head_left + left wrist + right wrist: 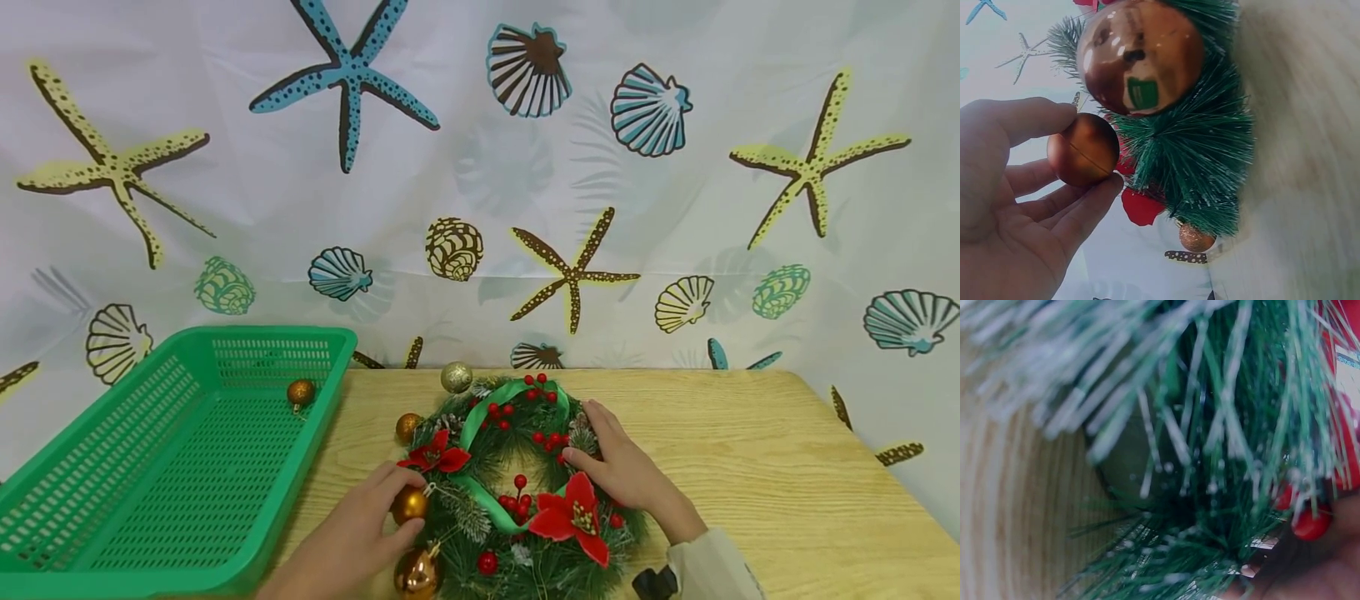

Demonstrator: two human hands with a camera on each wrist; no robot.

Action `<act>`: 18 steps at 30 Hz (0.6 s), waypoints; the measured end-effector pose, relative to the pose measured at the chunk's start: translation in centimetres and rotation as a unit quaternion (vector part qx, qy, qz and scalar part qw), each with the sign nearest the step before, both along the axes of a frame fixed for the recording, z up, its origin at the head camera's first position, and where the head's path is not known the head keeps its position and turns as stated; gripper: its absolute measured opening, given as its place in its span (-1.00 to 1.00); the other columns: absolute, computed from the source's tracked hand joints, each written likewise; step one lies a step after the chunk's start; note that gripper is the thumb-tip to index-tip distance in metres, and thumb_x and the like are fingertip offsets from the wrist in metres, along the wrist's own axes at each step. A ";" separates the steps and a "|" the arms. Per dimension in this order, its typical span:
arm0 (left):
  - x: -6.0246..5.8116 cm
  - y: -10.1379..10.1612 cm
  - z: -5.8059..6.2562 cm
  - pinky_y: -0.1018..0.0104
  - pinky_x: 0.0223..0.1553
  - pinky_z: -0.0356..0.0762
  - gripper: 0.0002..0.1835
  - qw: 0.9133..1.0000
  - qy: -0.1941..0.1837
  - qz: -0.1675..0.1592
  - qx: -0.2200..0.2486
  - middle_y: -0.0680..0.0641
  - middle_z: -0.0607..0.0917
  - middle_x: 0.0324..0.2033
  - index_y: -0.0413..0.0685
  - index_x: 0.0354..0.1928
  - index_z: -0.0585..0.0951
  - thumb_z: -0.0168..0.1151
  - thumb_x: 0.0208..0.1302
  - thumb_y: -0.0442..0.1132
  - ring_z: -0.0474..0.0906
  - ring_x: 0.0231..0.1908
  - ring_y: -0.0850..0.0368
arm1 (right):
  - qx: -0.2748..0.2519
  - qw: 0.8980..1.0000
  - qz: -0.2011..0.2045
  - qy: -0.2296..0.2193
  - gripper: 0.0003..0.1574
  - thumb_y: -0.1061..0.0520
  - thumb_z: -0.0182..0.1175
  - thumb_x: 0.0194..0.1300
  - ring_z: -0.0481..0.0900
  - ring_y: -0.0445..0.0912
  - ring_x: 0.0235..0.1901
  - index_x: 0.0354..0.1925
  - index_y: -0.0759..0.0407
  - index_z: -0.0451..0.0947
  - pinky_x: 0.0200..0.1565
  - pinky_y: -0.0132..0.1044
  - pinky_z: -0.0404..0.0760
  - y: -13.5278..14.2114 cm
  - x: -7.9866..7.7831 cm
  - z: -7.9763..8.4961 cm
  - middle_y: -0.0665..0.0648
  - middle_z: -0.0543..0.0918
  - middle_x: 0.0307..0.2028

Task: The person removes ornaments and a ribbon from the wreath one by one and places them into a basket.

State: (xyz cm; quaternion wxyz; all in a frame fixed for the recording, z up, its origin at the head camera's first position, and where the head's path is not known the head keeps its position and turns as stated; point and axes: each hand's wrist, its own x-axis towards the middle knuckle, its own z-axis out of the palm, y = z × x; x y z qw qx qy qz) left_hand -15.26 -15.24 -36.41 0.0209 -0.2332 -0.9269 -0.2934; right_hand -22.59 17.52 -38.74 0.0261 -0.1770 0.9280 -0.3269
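Note:
A green Christmas wreath [525, 550] with red berries, red poinsettias and a green ribbon lies on the wooden table. At its left side, my left hand [352, 533] pinches a matte orange-gold bauble [410, 505] between thumb and fingers; the left wrist view shows this ball [1084, 150] against the greenery. A shiny copper bauble [417, 573] sits just below it at the wreath's edge. My right hand [626, 467] grips the wreath's right side, thumb toward the inner ring. In the right wrist view, frosted needles [1210, 425] hide most of that hand.
A green plastic basket [255, 533] stands on the left, with one brown-orange bauble [301, 392] inside. A glittery orange bauble [407, 427] and a pale gold bauble [456, 377] are at the wreath's upper left. Behind the table [787, 483] hangs a shell-patterned curtain [420, 192].

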 end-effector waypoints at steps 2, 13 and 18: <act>0.0 0.0 0.1 0.37 -0.29 0.55 -0.68 1.000 0.016 -0.006 0.004 -0.02 0.55 -0.13 -0.11 -0.03 0.53 0.32 0.17 -0.27 0.52 -0.25 0.24 | 0.000 1.000 -0.001 -0.002 0.00 -0.19 0.00 0.41 0.04 0.33 0.40 0.49 0.30 -0.22 0.28 0.27 0.17 0.0 0.0 0.0 0.38 -0.14 0.47; -0.3 0.3 1.2 0.44 -0.27 0.59 -0.67 0.999 0.034 -0.017 0.016 -0.05 0.55 -0.15 -0.19 -0.01 0.53 0.30 0.18 -0.32 0.56 -0.24 0.21 | 0.000 1.000 -0.002 -0.004 0.00 -0.16 0.01 0.41 0.07 0.33 0.39 0.49 0.30 -0.21 0.28 0.27 0.18 -0.2 0.0 0.2 0.39 -0.13 0.47; -0.3 0.4 1.8 0.40 -0.26 0.61 -0.65 0.999 0.037 0.001 0.006 -0.06 0.56 -0.13 -0.16 0.00 0.54 0.32 0.16 -0.31 0.58 -0.22 0.16 | 0.001 1.000 -0.004 -0.006 0.01 -0.19 0.00 0.41 0.09 0.33 0.38 0.49 0.29 -0.21 0.28 0.27 0.18 -0.2 0.0 0.1 0.38 -0.13 0.47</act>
